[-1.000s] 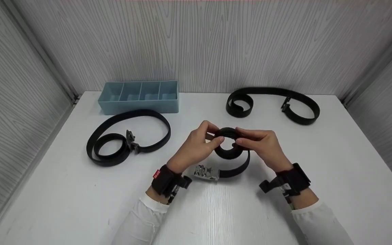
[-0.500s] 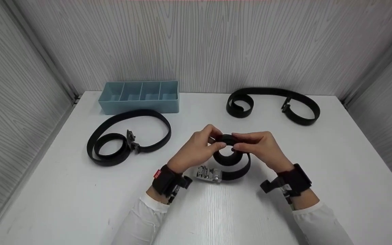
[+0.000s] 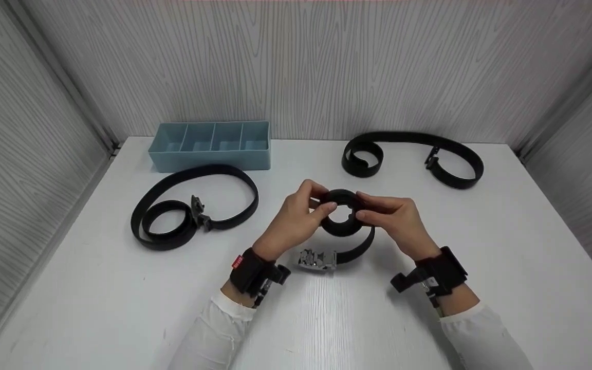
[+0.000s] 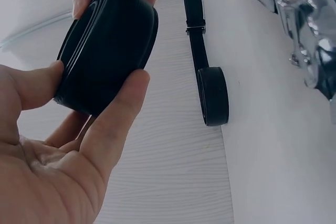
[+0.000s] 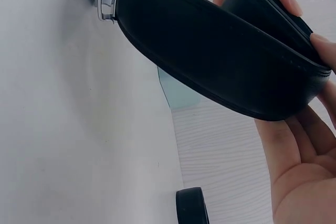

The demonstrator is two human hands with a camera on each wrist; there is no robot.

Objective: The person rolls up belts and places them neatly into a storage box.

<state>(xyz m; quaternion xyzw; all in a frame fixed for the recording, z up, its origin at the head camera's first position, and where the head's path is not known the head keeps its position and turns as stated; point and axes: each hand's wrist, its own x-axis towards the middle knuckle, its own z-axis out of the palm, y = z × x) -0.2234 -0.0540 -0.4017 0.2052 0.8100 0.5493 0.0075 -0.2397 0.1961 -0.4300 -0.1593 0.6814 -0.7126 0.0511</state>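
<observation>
Pointing its buckle (image 3: 317,259) leftward, the belt (image 3: 341,229) coils between hands (image 3: 294,220)

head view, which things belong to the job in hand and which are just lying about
Likely in the job, judging by what is held:
- held belt, a black coil pinched by the left hand and right hand
- its silver buckle

Lying about, untouched for now:
- left black belt
- far right black belt
- blue four-compartment tray, possibly for later

White table (image 3: 321,318): blue divided tray (image 3: 211,161), left black belt (image 3: 188,231), right black belt (image 3: 404,136).
</observation>
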